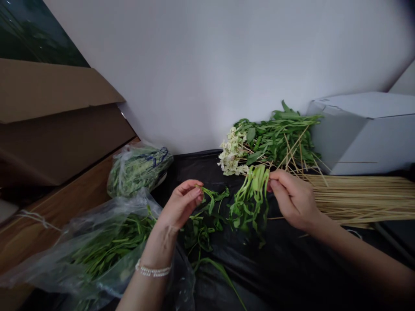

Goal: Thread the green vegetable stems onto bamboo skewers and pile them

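My left hand (185, 203) pinches a small leafy green sprig (212, 198) between thumb and fingertips. In my right hand (293, 196), closed at one end, is a bunch of leafy greens (253, 196) with pale folded stems on top and leaves hanging down. Whether a stick runs through that bunch is hidden by the fingers. Below my left hand, loose leafy greens (199, 231) lie on the black plastic sheet (269, 272). Behind the hands is a pile of greens (275, 134) with thin wooden sticks (296, 144) poking out and cream-white frilly pieces (232, 153) at its left end.
An open plastic bag of long greens (113, 246) lies at lower left, with a second bagged bundle (139, 168) behind it. Many thin wooden sticks (363, 196) lie at right, before a white box (366, 129). A cardboard box (55, 134) stands left, and a pale wall (201, 73) rises behind.
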{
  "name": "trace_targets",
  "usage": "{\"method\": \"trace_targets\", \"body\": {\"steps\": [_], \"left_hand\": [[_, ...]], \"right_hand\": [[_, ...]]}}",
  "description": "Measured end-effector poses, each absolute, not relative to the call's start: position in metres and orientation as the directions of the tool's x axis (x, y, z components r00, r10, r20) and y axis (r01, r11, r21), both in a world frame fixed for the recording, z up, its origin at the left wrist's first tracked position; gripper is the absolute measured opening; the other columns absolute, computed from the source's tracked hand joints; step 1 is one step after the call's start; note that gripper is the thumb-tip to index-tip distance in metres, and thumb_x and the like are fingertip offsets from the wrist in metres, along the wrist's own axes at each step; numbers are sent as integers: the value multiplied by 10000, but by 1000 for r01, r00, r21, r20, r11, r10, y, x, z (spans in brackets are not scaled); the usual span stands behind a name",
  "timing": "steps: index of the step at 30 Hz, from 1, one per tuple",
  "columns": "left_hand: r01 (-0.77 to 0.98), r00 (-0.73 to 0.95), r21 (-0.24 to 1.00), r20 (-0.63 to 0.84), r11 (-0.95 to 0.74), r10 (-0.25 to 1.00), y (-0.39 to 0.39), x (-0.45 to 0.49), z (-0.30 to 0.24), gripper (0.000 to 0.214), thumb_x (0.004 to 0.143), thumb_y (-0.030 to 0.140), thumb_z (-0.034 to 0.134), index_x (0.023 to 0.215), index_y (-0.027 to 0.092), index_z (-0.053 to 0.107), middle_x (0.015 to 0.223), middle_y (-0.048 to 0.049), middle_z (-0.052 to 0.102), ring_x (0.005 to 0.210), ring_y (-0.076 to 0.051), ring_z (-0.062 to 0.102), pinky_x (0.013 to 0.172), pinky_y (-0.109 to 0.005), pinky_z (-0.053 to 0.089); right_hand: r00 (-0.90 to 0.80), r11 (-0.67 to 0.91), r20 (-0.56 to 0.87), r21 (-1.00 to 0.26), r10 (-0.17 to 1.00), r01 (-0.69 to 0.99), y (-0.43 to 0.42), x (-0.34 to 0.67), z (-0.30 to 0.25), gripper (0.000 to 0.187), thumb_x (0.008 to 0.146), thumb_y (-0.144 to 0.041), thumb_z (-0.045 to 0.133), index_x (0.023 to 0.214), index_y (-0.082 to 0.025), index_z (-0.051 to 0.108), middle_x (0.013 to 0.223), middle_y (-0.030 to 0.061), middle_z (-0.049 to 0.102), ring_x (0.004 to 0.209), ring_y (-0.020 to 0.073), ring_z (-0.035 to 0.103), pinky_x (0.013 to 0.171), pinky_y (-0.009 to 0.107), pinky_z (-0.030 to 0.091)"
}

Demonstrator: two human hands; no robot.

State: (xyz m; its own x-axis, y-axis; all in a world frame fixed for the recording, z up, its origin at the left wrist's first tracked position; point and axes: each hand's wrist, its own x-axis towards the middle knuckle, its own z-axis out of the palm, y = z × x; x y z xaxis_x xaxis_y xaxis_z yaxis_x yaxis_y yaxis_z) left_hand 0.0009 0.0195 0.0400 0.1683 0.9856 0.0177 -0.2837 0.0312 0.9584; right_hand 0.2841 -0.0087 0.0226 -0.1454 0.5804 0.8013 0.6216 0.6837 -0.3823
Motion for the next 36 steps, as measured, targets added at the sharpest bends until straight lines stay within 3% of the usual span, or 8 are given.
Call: {"method": "trace_targets", "body": {"steps": [3,7,11,15,20,36], "left_hand": [[-478,189,867,-54,140,980,17,11,17,233,617,256,879,788,207,729,946,-20,752,871,-155,688,756,-258,533],[-515,167,835,-123,193,978,16,16,-3,348,663,242,859,986,207,736,796,-10,751,745,-118,693,697,-221,537],[-495,164,847,-128,194,978,14,20,-4,440,696,219,838,1113,180,704,871,-42,767,775,-116,695,733,-215,529],[-487,149,857,-109,169,983,12,22,-1,366,683,220,845,1025,169,724,900,-41,767,803,-119,694,767,-219,521],[-485,143,864,-75,136,987,10,23,-2,252,653,234,866,856,153,739,846,-39,766,781,-115,688,769,-210,517],[-444,104,888,-78,116,992,8,26,-4,272,626,241,876,866,158,779,778,-40,766,724,-125,679,760,-234,525]], "right_hand": [[-215,709,789,-351,576,612,-10,278,21,139,937,-142,428,924,-217,544,740,17,611,632,143,573,591,287,439],[-313,737,767,-290,560,611,-9,271,14,159,941,-136,434,992,-178,578,778,29,625,679,145,581,636,285,453],[-420,714,666,-249,617,654,-8,266,5,244,974,-162,408,1104,-169,614,876,54,674,768,154,625,698,285,472],[-474,668,551,-221,687,711,-8,264,-1,300,994,-207,386,1164,-188,632,902,51,695,778,163,661,680,283,474],[-483,651,533,-181,695,737,-9,261,-5,317,1002,-232,379,1163,-190,649,892,46,699,747,163,671,642,278,459],[-473,652,555,-175,684,738,-10,259,-8,332,1004,-235,377,1171,-192,661,864,41,703,711,145,659,616,267,442]]}}
